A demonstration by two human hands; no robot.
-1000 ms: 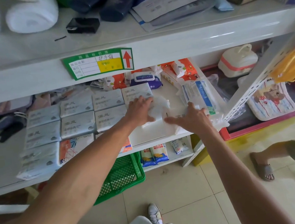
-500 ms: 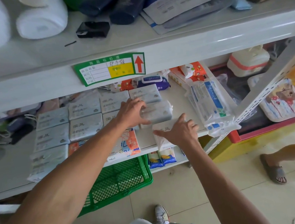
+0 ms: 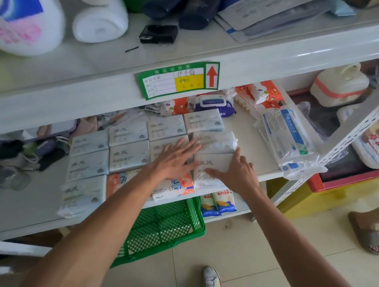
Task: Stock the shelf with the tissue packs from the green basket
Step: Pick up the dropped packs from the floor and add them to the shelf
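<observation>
Tissue packs (image 3: 130, 155): flat, rectangular, glossy plastic-wrapped.

Above the left grip (image 3: 173, 159) a green price label (image 3: 179, 79) was stuck, and higher up lay a small black box (image 3: 158, 34), a white bottle (image 3: 101, 23) on its side and dark blue tubes (image 3: 190, 2). Right of the right grip (image 3: 235, 173) lay a clear bag of blue-striped packets (image 3: 288, 138). Beyond both grips sat a purple wipes pack (image 3: 214, 104). Below the right grip, on the tiled floor (image 3: 233, 252), stood a white sneaker (image 3: 211, 280), with a sandalled foot (image 3: 368, 233) further right.
</observation>
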